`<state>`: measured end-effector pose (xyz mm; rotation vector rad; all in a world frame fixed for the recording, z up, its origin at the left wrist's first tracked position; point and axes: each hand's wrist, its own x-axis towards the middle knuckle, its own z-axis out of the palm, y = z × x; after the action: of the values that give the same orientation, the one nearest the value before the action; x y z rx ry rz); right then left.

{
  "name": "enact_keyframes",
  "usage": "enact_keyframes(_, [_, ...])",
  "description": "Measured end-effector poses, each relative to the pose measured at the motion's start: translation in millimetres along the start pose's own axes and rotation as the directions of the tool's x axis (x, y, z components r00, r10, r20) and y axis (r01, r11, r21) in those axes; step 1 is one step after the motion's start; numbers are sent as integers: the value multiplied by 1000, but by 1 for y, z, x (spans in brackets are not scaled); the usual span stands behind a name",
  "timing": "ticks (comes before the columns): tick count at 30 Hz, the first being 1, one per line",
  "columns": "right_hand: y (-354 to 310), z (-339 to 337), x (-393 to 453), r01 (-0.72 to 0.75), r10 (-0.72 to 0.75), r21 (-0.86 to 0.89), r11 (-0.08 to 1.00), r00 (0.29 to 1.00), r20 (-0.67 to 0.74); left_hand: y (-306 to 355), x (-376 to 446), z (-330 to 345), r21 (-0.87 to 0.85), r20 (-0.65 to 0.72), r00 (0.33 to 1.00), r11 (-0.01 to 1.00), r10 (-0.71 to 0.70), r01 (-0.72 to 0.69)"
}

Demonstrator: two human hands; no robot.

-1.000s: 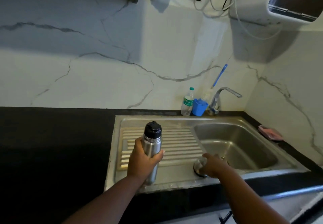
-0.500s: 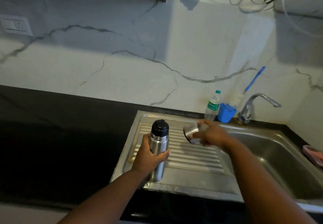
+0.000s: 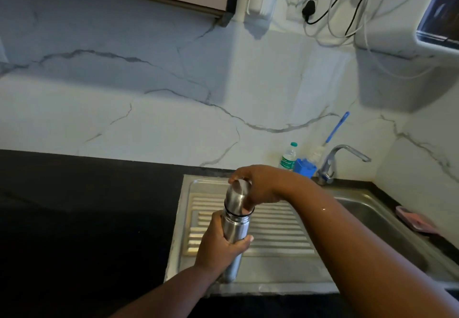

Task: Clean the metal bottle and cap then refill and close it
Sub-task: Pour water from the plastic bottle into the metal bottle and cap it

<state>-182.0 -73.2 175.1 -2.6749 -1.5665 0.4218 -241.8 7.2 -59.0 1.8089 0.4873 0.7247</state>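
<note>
Steel bottle (image 3: 234, 228) upright in L hand (image 3: 218, 243) | R hand (image 3: 260, 186) grips cap (image 3: 237, 197) on top

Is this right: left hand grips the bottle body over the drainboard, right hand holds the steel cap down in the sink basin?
Not quite. The head view shows the right hand holding the steel cap on top of the bottle, not in the basin. The left hand does grip the body over the drainboard.

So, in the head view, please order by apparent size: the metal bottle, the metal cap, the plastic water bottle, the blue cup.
1. metal bottle, nearest the camera
2. metal cap
3. plastic water bottle and blue cup: look alike, farther away, so unranked
</note>
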Motion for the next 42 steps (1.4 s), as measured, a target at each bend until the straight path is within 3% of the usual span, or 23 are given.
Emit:
enact_keyframes(4, [-11,16,12,-113,115,-29,993,992,44,-3,3,-4,26,25,999,999,39,-39])
enact_keyframes(8, [-15,18,13,-272,272,-18,962,962,-5,-6,5,-3,22,14,999,999,47,-48])
enact_keyframes(13, [-29,32,13,-514,494,-129,848,855,-161,-3,3,-5,29,29,999,999,34,-34])
enact_keyframes(16, [-33,33,5,-579,564,-18,815,801,-199,-3,5,-6,37,58,997,998,44,-47])
enact_keyframes(18, [-29,26,4,-570,563,28,821,802,-202,-3,6,-7,44,60,997,998,53,-55])
enact_keyframes(19, [-27,21,3,-512,515,68,856,840,-170,-3,6,-7,50,58,997,997,56,-59])
enact_keyframes(21, [-26,15,2,-347,361,262,900,933,-4,-3,6,-8,60,61,996,996,59,-63])
enact_keyframes(23, [-22,17,6,-323,315,419,849,945,89,-3,6,-8,66,68,996,996,56,-60])
enact_keyframes(25, [-23,24,10,-372,402,374,849,916,-3,-2,6,-8,73,63,997,996,52,-56])
enact_keyframes(28, [-28,31,14,-515,518,70,854,836,-182,-3,5,-8,95,67,996,994,56,-63])
enact_keyframes(30, [-29,33,14,-572,561,10,820,800,-213,-3,6,-8,97,71,995,993,64,-70])
enact_keyframes(33, [-30,33,11,-499,503,66,864,862,-67,-4,6,-8,95,55,996,993,69,-74])
enact_keyframes(36, [-28,31,10,-285,281,178,942,959,48,-4,6,-7,91,42,996,993,73,-76])
enact_keyframes(39, [-25,36,14,-304,308,118,945,951,-9,-4,6,-7,97,33,996,992,82,-85])
enact_keyframes(42, [-27,38,18,-423,418,-37,905,903,-100,-5,5,-7,102,52,995,991,82,-87])
